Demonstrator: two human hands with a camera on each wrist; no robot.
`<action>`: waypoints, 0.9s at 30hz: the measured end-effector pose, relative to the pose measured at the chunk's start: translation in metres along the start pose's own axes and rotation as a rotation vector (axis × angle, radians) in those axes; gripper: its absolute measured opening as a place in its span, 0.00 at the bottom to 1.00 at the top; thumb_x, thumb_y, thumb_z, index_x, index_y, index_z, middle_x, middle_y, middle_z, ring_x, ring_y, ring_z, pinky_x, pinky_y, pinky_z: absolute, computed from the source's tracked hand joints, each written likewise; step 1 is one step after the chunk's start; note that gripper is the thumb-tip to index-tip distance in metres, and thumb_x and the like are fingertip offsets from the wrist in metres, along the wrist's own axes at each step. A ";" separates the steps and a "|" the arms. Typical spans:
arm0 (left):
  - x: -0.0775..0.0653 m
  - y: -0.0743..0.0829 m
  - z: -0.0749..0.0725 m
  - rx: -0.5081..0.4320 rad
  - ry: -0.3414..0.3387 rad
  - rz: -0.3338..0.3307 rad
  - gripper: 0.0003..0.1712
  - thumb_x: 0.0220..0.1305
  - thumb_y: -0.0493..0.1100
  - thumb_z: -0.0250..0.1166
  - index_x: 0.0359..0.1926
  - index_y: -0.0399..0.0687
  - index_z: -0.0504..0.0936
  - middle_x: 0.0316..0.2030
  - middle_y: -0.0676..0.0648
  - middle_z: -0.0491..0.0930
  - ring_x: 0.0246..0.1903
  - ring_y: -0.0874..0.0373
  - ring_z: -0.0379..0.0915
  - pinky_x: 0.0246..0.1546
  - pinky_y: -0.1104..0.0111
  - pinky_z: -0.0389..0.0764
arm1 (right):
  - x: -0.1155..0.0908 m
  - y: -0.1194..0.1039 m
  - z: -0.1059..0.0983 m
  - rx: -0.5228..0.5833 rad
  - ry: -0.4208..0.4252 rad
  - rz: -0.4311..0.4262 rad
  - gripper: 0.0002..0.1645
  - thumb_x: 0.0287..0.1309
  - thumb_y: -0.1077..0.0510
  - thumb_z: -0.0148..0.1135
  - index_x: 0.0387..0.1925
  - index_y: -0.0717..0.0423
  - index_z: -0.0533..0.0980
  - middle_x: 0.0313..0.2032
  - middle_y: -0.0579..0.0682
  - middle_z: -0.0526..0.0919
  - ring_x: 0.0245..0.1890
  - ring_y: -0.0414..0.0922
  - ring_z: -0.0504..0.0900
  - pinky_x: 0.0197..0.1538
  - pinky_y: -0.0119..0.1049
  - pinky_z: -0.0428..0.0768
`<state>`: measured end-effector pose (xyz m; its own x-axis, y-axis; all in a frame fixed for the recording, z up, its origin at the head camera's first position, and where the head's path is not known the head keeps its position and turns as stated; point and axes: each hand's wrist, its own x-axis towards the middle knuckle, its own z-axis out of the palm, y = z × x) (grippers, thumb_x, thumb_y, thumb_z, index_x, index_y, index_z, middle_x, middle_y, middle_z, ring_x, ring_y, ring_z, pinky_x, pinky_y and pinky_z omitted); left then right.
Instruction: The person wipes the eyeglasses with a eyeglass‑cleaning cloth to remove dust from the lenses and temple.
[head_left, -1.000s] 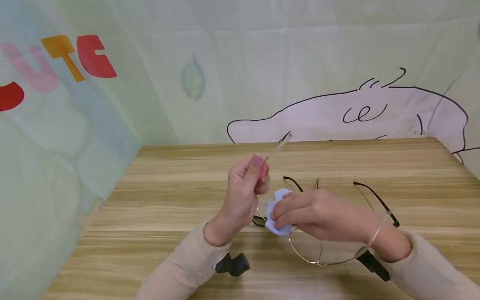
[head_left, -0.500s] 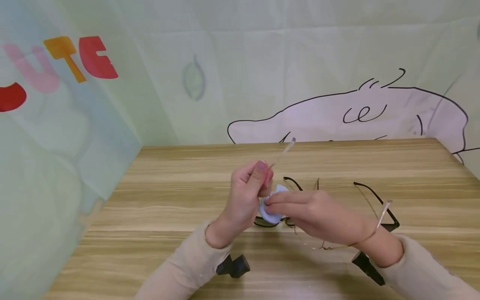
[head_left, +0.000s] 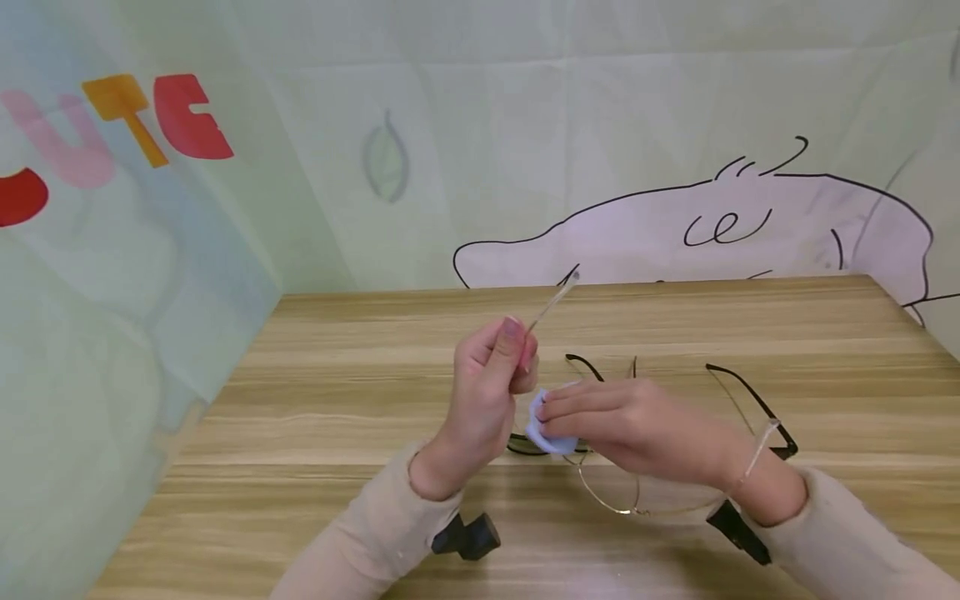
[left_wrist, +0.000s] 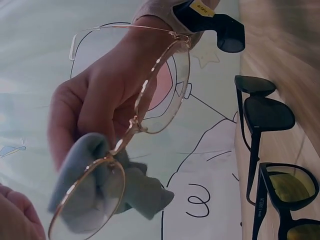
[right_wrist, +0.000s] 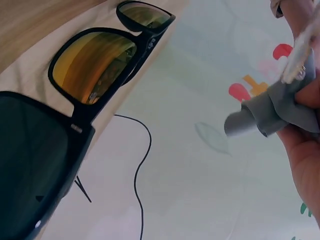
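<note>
My left hand (head_left: 487, 392) pinches one temple of a pair of gold-rimmed eyeglasses (head_left: 626, 511) between thumb and curled fingers. The glasses hang tilted above the table, their other temple reaching past my right wrist. My right hand (head_left: 637, 425) holds a pale blue cloth (head_left: 551, 425) against the lens nearest my left hand. In the left wrist view the cloth (left_wrist: 145, 192) is folded round that lens, and the gold bridge (left_wrist: 134, 125) and other lens show bare. The right wrist view catches the bunched cloth (right_wrist: 272, 112) at its right edge. My right fingertips are partly hidden by the cloth.
Black sunglasses with yellow-orange lenses (left_wrist: 292, 187) lie on the wooden table (head_left: 337, 375) beyond my hands. A second black pair with dark lenses (left_wrist: 270, 112) lies beside them. A printed backdrop (head_left: 360, 225) stands behind and to the left.
My right hand and the cloth move left toward my left hand, then back right by a small amount. The glasses tilt slightly with this; my left hand keeps its pinch on the temple.
</note>
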<state>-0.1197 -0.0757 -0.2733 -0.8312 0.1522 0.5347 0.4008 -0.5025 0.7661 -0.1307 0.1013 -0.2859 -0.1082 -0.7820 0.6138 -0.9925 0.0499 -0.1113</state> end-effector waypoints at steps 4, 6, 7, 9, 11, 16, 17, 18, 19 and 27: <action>0.000 -0.001 0.001 0.005 -0.005 -0.005 0.21 0.64 0.59 0.55 0.19 0.54 0.68 0.15 0.57 0.58 0.12 0.60 0.43 0.15 0.69 0.44 | 0.004 -0.002 0.004 -0.003 0.007 -0.010 0.21 0.71 0.59 0.40 0.44 0.65 0.79 0.45 0.55 0.82 0.48 0.49 0.80 0.53 0.33 0.74; 0.000 -0.001 0.000 0.003 0.001 -0.004 0.21 0.64 0.58 0.56 0.19 0.54 0.68 0.15 0.56 0.58 0.12 0.60 0.43 0.15 0.69 0.44 | 0.005 -0.002 0.006 0.016 0.008 -0.015 0.20 0.70 0.60 0.40 0.43 0.64 0.79 0.45 0.54 0.82 0.48 0.48 0.80 0.54 0.34 0.74; 0.000 -0.002 -0.001 0.000 0.004 0.002 0.21 0.64 0.58 0.55 0.19 0.54 0.68 0.14 0.56 0.57 0.12 0.60 0.43 0.15 0.69 0.44 | 0.006 -0.002 0.006 0.033 0.008 -0.020 0.20 0.70 0.60 0.40 0.42 0.63 0.79 0.44 0.54 0.83 0.48 0.47 0.81 0.53 0.34 0.74; 0.001 -0.003 -0.003 -0.006 0.009 0.011 0.21 0.65 0.57 0.55 0.19 0.54 0.68 0.14 0.55 0.55 0.12 0.60 0.42 0.15 0.70 0.44 | 0.006 -0.003 0.005 0.083 0.004 -0.027 0.19 0.70 0.61 0.42 0.41 0.62 0.80 0.43 0.53 0.83 0.47 0.46 0.81 0.53 0.35 0.74; 0.001 -0.003 -0.004 -0.017 0.010 0.018 0.21 0.65 0.57 0.55 0.19 0.54 0.68 0.14 0.54 0.54 0.12 0.60 0.42 0.15 0.70 0.43 | 0.006 -0.003 0.004 0.131 0.001 -0.031 0.18 0.69 0.61 0.43 0.39 0.61 0.80 0.41 0.52 0.84 0.45 0.45 0.82 0.54 0.36 0.74; -0.001 -0.001 -0.004 -0.035 -0.001 -0.017 0.21 0.65 0.57 0.55 0.19 0.54 0.68 0.14 0.54 0.53 0.13 0.60 0.42 0.15 0.69 0.43 | 0.006 -0.005 0.003 0.188 -0.006 -0.021 0.17 0.69 0.61 0.44 0.38 0.59 0.81 0.40 0.51 0.84 0.44 0.45 0.82 0.53 0.36 0.75; -0.001 0.000 -0.003 -0.037 -0.004 -0.030 0.21 0.65 0.57 0.55 0.19 0.54 0.68 0.14 0.54 0.53 0.13 0.60 0.42 0.16 0.69 0.43 | 0.006 -0.005 0.003 0.183 -0.005 -0.013 0.17 0.69 0.61 0.44 0.39 0.60 0.81 0.41 0.51 0.84 0.45 0.44 0.82 0.53 0.35 0.75; -0.002 0.001 -0.002 -0.042 -0.003 -0.048 0.21 0.65 0.58 0.55 0.19 0.54 0.68 0.14 0.54 0.54 0.13 0.60 0.42 0.16 0.69 0.43 | 0.006 -0.006 0.003 0.173 -0.004 -0.004 0.18 0.70 0.61 0.43 0.40 0.60 0.80 0.42 0.51 0.84 0.45 0.45 0.82 0.52 0.34 0.75; -0.003 0.002 -0.001 -0.048 -0.004 -0.064 0.21 0.64 0.58 0.55 0.19 0.54 0.68 0.14 0.55 0.54 0.13 0.60 0.42 0.16 0.69 0.44 | 0.006 -0.006 0.003 0.159 -0.002 0.007 0.18 0.70 0.60 0.42 0.42 0.60 0.80 0.43 0.52 0.83 0.46 0.45 0.81 0.52 0.34 0.75; -0.004 0.004 0.001 -0.065 -0.005 -0.072 0.22 0.65 0.58 0.54 0.19 0.52 0.67 0.14 0.53 0.53 0.13 0.59 0.43 0.17 0.69 0.45 | 0.007 -0.005 0.004 0.051 0.038 0.101 0.22 0.71 0.58 0.37 0.48 0.63 0.77 0.49 0.57 0.80 0.50 0.49 0.79 0.50 0.33 0.76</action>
<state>-0.1149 -0.0778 -0.2721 -0.8550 0.1936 0.4812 0.3144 -0.5445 0.7776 -0.1267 0.0927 -0.2842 -0.2104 -0.7504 0.6266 -0.9724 0.0945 -0.2134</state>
